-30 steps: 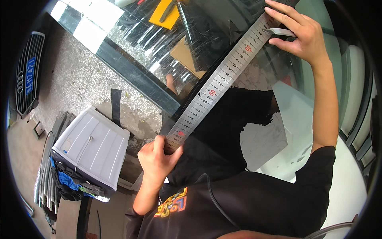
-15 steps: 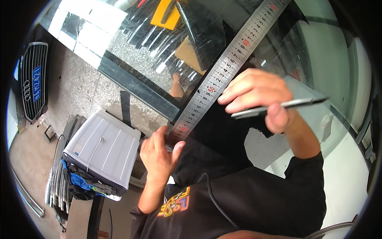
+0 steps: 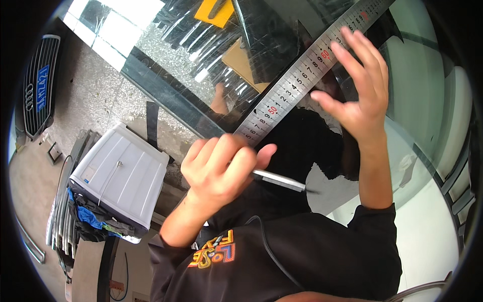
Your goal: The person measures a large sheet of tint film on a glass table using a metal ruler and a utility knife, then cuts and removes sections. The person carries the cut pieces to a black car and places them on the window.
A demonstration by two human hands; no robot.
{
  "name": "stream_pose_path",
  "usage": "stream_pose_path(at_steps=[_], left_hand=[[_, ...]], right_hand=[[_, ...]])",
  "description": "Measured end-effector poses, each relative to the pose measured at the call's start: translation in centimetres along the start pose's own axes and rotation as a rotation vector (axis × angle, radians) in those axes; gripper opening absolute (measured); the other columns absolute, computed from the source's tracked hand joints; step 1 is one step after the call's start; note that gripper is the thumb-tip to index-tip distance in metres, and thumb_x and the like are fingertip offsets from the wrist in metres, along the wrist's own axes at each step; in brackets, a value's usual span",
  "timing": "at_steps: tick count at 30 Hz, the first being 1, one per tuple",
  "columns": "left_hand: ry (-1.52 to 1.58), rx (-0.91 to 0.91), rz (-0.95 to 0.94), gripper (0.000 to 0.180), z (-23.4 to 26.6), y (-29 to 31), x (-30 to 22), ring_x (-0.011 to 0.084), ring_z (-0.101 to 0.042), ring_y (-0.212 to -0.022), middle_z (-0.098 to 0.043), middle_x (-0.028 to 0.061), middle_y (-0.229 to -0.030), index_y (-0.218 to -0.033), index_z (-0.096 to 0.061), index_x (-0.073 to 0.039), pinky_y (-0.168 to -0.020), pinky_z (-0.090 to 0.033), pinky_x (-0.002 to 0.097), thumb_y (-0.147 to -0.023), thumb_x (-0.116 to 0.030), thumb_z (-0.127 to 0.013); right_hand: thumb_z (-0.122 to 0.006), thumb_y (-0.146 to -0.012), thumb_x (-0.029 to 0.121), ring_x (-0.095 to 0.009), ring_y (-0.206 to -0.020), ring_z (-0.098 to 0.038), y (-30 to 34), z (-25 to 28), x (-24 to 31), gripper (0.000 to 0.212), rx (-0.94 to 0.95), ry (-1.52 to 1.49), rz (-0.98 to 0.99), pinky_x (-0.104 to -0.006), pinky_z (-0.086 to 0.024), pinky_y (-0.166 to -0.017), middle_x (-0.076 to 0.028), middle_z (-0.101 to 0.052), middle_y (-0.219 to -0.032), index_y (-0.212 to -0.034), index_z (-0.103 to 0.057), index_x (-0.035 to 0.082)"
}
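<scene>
A long steel ruler (image 3: pixel 294 86) lies slanting across a dark, glossy glass-like sheet (image 3: pixel 271 30), from near my left hand up to the far right. My left hand (image 3: pixel 221 168) is closed in a fist at the ruler's near end. Out of it points a slim silver utility knife (image 3: pixel 279 179), its dark tip blurred and directed to the right. Over the ruler's far half, my right hand (image 3: pixel 362 90) is spread open, fingertips at the ruler's right-hand side. Whether those fingertips press on it I cannot tell.
A yellow scraper card (image 3: pixel 216 12) and a brown card piece (image 3: pixel 241 63) show beyond the ruler. On the left stands a grey-lidded bin (image 3: pixel 121 173) with cloths (image 3: pixel 93 219) beside it. A car grille (image 3: pixel 37 88) is at the far left.
The utility knife has passed from my right hand to my left, which has closed around it. My right hand has opened and moved up along the ruler.
</scene>
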State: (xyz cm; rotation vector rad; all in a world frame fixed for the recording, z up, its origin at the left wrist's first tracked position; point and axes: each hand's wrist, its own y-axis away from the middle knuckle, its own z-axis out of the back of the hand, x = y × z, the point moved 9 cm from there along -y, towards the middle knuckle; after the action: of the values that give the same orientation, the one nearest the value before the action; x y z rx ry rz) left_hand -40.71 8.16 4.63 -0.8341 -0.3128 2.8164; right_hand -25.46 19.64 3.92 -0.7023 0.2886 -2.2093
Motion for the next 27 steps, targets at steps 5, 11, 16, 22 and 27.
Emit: stream_pose_path(at_steps=[5, 11, 16, 22, 27], left_hand=[[-0.137, 0.113, 0.022, 0.042, -2.4, -0.9, 0.6, 0.0099, -0.056, -0.057, -0.067, 0.0043, -0.114, -0.103, -0.071, -0.014, -0.050, -0.038, 0.0228, -0.064, -0.024, -0.081], [-0.135, 0.114, -0.024, 0.046, -2.7, -1.1, 0.6, 0.0080, -0.051, -0.053, -0.067, 0.0039, -0.118, -0.107, -0.071, -0.014, -0.049, -0.035, 0.0225, -0.062, -0.014, -0.077], [-0.142, 0.105, -0.028, 0.030, -2.8, -1.1, 0.8, 0.0072, -0.046, -0.053, -0.067, 0.0017, -0.116, -0.104, -0.072, -0.012, -0.048, -0.032, 0.0215, -0.076, -0.022, -0.072], [-0.125, 0.085, -0.019, 0.030, -2.9, -1.1, 0.9, 0.0069, -0.043, -0.052, -0.068, 0.0018, -0.116, -0.106, -0.072, -0.012, -0.049, -0.032, 0.0218, -0.077, -0.020, -0.071], [-0.128, 0.088, -0.012, 0.029, -3.0, -0.8, 1.0, 0.0073, -0.039, -0.049, -0.068, 0.0019, -0.116, -0.105, -0.072, -0.013, -0.048, -0.030, 0.0220, -0.077, -0.020, -0.071]], right_hand=[[-0.079, -0.064, 0.041, -0.034, -0.123, -0.050, -0.3, -1.3, -0.8, 0.064, 0.166, 0.106, -0.060, -0.0480, -0.036, -0.103, -0.012, -0.057, -0.131, -0.119, -0.064, 0.010], [-0.078, -0.063, 0.036, -0.034, -0.123, -0.051, -0.5, -1.2, -1.1, 0.059, 0.155, 0.088, -0.090, -0.0488, -0.036, -0.103, -0.012, -0.058, -0.130, -0.115, -0.066, 0.011], [-0.078, -0.062, 0.035, -0.033, -0.122, -0.051, -0.4, -1.5, -1.2, 0.059, 0.166, 0.130, -0.113, -0.0487, -0.036, -0.103, -0.011, -0.058, -0.130, -0.114, -0.067, 0.011], [-0.077, -0.063, 0.038, -0.033, -0.121, -0.052, -0.5, -1.6, -1.1, 0.057, 0.165, 0.146, -0.112, -0.0486, -0.037, -0.102, -0.012, -0.059, -0.129, -0.112, -0.068, 0.011], [-0.077, -0.063, 0.038, -0.033, -0.120, -0.053, -0.5, -1.6, -1.1, 0.057, 0.156, 0.131, -0.096, -0.0481, -0.039, -0.101, -0.013, -0.059, -0.128, -0.112, -0.068, 0.010]])
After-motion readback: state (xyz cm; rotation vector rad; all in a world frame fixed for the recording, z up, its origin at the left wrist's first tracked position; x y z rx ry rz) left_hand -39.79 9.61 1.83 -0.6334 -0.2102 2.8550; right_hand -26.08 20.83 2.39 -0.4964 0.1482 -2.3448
